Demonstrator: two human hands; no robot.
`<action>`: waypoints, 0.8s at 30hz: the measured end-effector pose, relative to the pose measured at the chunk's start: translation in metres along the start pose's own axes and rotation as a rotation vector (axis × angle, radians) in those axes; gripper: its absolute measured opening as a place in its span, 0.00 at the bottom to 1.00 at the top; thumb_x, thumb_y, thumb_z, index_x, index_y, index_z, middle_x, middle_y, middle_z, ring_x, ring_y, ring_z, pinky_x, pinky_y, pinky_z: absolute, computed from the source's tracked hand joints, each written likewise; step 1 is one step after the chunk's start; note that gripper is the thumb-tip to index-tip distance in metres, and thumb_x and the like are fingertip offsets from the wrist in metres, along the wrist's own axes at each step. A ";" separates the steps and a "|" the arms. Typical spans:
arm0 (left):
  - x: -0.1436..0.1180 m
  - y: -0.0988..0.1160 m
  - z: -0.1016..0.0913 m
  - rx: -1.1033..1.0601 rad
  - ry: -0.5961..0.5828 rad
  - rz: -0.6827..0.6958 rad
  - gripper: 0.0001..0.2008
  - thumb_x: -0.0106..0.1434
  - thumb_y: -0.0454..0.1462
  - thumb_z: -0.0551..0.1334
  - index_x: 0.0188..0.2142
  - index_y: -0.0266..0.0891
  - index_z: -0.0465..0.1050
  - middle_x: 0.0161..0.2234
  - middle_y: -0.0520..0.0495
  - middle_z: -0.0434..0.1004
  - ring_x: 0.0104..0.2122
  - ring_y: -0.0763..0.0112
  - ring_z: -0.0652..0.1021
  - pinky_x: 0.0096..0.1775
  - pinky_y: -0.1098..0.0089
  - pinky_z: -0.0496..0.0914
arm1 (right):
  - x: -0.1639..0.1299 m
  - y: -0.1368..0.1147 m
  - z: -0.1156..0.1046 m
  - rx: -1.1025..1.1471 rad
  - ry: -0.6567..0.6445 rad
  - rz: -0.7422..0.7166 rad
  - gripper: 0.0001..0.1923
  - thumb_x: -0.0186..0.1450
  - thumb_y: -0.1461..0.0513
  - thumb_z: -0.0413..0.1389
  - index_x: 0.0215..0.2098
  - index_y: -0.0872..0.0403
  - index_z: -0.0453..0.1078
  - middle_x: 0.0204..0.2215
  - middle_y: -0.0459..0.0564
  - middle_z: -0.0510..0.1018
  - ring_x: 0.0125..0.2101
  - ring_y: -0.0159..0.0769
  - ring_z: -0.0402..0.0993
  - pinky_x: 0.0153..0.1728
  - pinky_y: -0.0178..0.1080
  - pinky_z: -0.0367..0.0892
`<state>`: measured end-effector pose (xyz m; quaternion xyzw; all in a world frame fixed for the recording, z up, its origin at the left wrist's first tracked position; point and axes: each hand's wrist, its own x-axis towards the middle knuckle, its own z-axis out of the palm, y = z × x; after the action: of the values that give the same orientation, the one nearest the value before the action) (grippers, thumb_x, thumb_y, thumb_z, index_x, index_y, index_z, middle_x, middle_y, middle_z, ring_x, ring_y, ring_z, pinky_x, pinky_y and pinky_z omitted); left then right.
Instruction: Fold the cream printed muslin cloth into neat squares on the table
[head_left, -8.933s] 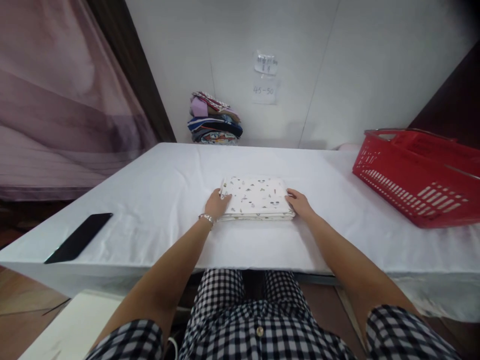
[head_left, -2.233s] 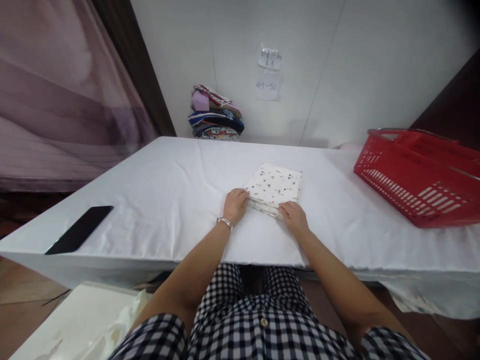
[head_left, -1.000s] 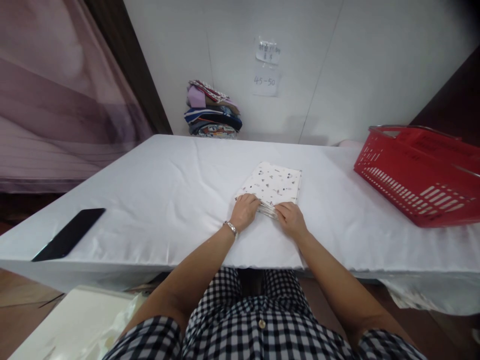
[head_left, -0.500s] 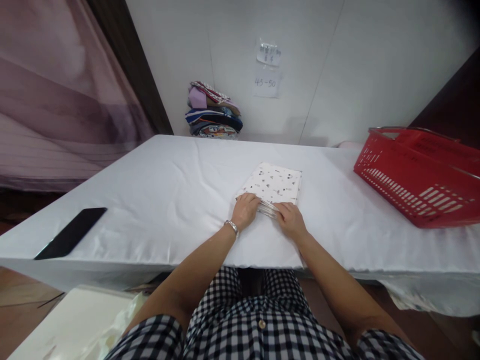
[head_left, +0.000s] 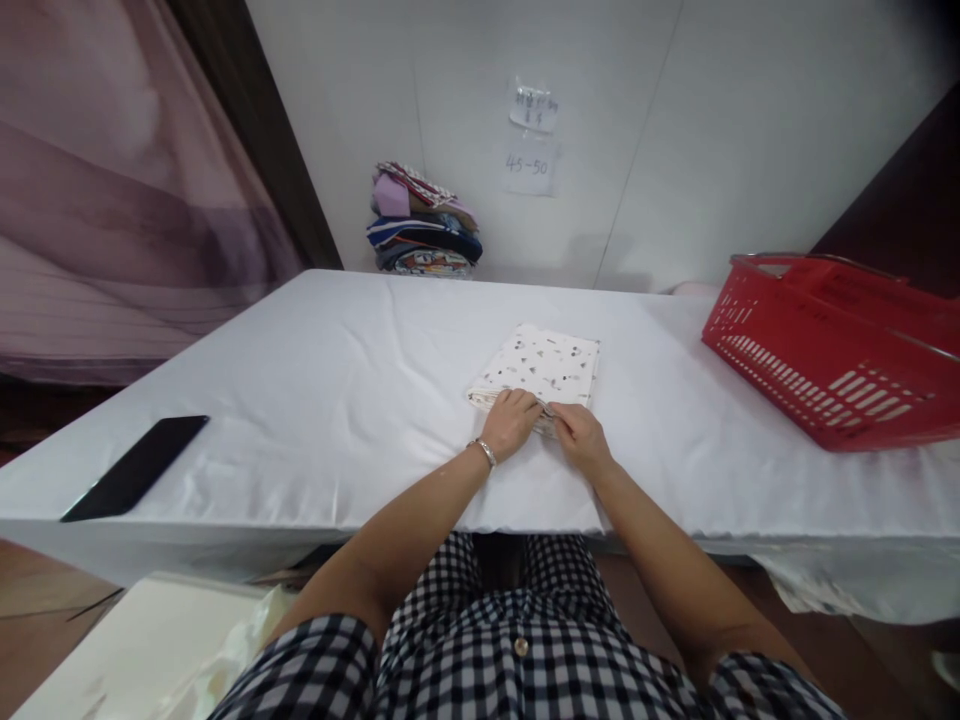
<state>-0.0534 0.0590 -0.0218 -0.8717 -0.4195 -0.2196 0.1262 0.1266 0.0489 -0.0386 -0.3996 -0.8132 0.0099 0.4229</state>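
A folded white cloth with small dark prints (head_left: 544, 360) lies flat on the white-covered table (head_left: 322, 400), its layered near edge facing me. My left hand (head_left: 510, 420), with a bracelet at the wrist, is closed on the middle of that near edge. Just to its right my right hand (head_left: 580, 436) pinches the same edge near the right corner. The fingers of both hands almost meet. What kind of cloth item it is, I cannot tell. The fingertips are partly hidden in the folds.
A red plastic basket (head_left: 832, 350) stands on the table at the right. On the left lies a flat black tablet-like object (head_left: 139, 468). Behind the table's far edge is a stack of folded fabrics (head_left: 426, 222). Paper notes (head_left: 531, 165) hang on the wall.
My left hand has slid right along the cloth's near edge, closer to my right hand, uncovering the left corner. My right hand stays at about the same spot.
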 end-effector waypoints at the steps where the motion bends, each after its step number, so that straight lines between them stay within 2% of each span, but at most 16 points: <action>1: 0.001 0.002 0.001 0.001 -0.001 0.008 0.08 0.66 0.33 0.54 0.36 0.41 0.72 0.35 0.46 0.71 0.40 0.63 0.68 0.42 0.62 0.60 | 0.000 0.000 0.000 0.004 0.010 0.002 0.16 0.67 0.65 0.45 0.49 0.52 0.69 0.41 0.52 0.78 0.41 0.40 0.73 0.43 0.45 0.70; 4: 0.002 0.005 0.001 -0.007 0.011 0.025 0.08 0.66 0.33 0.54 0.33 0.40 0.71 0.34 0.46 0.70 0.38 0.64 0.67 0.40 0.62 0.60 | 0.000 -0.001 -0.002 0.004 0.035 0.007 0.16 0.68 0.64 0.44 0.49 0.52 0.70 0.40 0.53 0.79 0.41 0.40 0.73 0.43 0.45 0.70; 9: -0.003 0.003 -0.001 -0.049 0.057 0.011 0.08 0.66 0.33 0.54 0.34 0.41 0.72 0.34 0.47 0.70 0.38 0.65 0.67 0.41 0.63 0.61 | 0.000 -0.003 -0.003 -0.068 0.023 -0.019 0.17 0.68 0.65 0.43 0.48 0.54 0.69 0.40 0.54 0.78 0.40 0.41 0.73 0.42 0.45 0.69; 16: -0.003 0.002 0.000 -0.095 0.075 -0.034 0.08 0.66 0.35 0.54 0.35 0.41 0.72 0.34 0.47 0.71 0.38 0.66 0.68 0.41 0.64 0.61 | -0.002 -0.003 -0.004 -0.082 -0.061 -0.109 0.17 0.65 0.61 0.50 0.52 0.55 0.66 0.43 0.56 0.77 0.42 0.44 0.71 0.43 0.47 0.68; 24: -0.004 0.001 -0.003 -0.081 0.054 -0.078 0.08 0.66 0.35 0.54 0.35 0.41 0.72 0.35 0.47 0.72 0.39 0.65 0.69 0.41 0.63 0.61 | -0.003 0.001 0.000 -0.087 -0.010 -0.083 0.17 0.68 0.66 0.44 0.50 0.53 0.68 0.41 0.53 0.78 0.40 0.41 0.72 0.42 0.45 0.69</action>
<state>-0.0557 0.0548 -0.0208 -0.8530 -0.4402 -0.2645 0.0933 0.1279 0.0475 -0.0410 -0.3835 -0.8309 -0.0412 0.4011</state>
